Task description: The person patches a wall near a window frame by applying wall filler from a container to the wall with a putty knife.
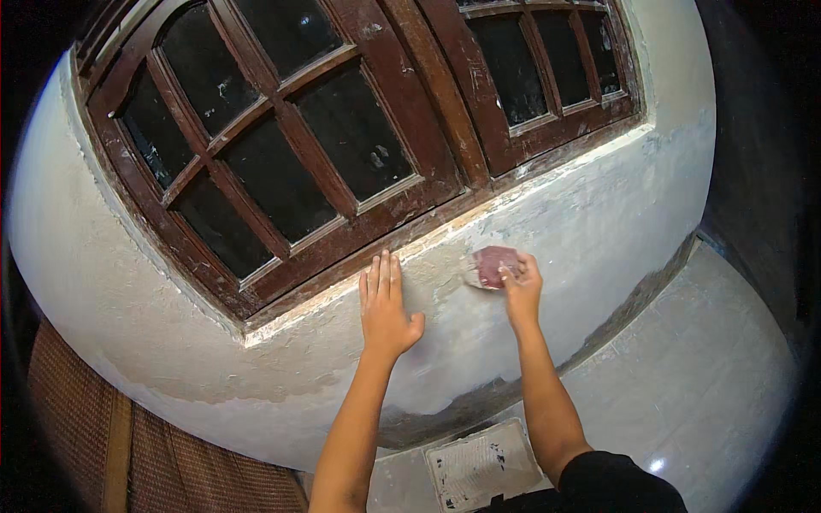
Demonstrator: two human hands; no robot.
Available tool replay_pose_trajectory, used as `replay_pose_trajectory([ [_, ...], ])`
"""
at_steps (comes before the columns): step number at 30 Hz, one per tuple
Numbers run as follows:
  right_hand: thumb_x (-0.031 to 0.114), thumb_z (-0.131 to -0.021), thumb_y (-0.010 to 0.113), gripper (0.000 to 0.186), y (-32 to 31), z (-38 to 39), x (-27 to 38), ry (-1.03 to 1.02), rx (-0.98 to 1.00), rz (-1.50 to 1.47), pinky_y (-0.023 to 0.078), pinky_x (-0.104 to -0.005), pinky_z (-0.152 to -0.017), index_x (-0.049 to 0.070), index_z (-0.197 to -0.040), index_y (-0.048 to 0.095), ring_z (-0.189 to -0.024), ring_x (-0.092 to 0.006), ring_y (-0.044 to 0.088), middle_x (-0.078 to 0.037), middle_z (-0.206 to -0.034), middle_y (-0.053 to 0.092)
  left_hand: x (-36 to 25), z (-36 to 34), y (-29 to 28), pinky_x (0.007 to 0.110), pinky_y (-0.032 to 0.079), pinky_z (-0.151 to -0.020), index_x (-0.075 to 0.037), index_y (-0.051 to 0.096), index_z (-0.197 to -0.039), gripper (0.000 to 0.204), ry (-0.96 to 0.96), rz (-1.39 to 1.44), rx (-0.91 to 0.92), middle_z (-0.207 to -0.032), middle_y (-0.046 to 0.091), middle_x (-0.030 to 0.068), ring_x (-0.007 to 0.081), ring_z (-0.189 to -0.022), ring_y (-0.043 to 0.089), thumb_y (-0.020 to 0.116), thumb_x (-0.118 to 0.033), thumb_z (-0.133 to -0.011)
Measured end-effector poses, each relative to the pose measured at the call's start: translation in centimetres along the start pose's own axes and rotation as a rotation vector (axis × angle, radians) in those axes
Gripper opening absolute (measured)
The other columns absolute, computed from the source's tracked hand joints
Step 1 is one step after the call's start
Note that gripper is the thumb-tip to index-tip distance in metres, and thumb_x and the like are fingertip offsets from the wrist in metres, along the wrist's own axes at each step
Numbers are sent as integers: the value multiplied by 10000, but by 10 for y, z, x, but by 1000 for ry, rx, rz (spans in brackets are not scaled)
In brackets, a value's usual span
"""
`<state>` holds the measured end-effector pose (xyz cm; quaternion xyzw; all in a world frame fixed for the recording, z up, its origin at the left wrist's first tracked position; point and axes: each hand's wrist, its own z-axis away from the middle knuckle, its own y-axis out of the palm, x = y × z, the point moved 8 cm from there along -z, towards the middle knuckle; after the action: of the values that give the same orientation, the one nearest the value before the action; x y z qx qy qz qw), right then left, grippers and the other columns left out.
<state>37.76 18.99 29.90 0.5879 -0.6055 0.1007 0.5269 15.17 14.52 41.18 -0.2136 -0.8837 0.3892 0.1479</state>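
My right hand [525, 286] grips a reddish-brown piece of sandpaper [494, 266] by its right edge, thumb on the near face. The sandpaper lies at the wall [599, 222], a little below the window sill edge, and its left side is slightly blurred. To its left, my left hand [386, 309] rests flat on the wall with fingers stretched upward and thumb out, holding nothing. Its fingertips reach the pale lower edge of the window frame [342, 244]. The plaster around both hands is patchy, beige on the left and whiter on the right.
Above stands a brown wooden window with dark glass panes [274, 188] and scuffed, paint-marked bars. A whitish, dark-spotted paint tray [481, 466] sits on the grey floor [684, 385] below my right forearm. Brown woven panels [64, 410] with a wooden strip stand at lower left.
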Motion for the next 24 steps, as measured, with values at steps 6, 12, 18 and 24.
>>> replay_pose_trajectory([
  [6, -83, -862, 604, 317, 23, 18, -11, 3, 235, 82, 526, -278, -814, -2, -1157, 520, -941, -146, 622, -96, -1023, 622, -2, -1, 0, 506, 134, -1187, 46, 280, -1464, 977, 12, 11, -14, -1542, 265, 224, 367, -1447, 216, 614, -216, -584],
  [12, -104, -851, 610, 313, -10, 6, -6, 100, -30, -137, 499, -262, -801, -25, -1143, 529, -932, -137, 613, -99, -1016, 620, 1, -1, 2, 503, 131, -1190, 44, 281, -1464, 978, 8, 0, 1, -1542, 267, 219, 357, -1450, 212, 627, -215, -586],
  [18, -87, -861, 606, 284, -3, -7, 2, 74, -5, -183, 503, -267, -819, -21, -1128, 536, -934, -140, 620, -106, -1036, 632, -1, 0, 0, 508, 136, -1187, 45, 284, -1463, 973, 10, 7, -6, -1541, 270, 220, 361, -1448, 215, 622, -212, -588],
  [24, -94, -856, 601, 324, 23, -1, 0, 43, 249, 36, 510, -271, -818, -34, -1163, 518, -936, -133, 616, -111, -1028, 645, 0, 0, 0, 523, 138, -1180, 36, 281, -1468, 974, 18, 34, -23, -1540, 267, 232, 381, -1443, 221, 608, -214, -586],
])
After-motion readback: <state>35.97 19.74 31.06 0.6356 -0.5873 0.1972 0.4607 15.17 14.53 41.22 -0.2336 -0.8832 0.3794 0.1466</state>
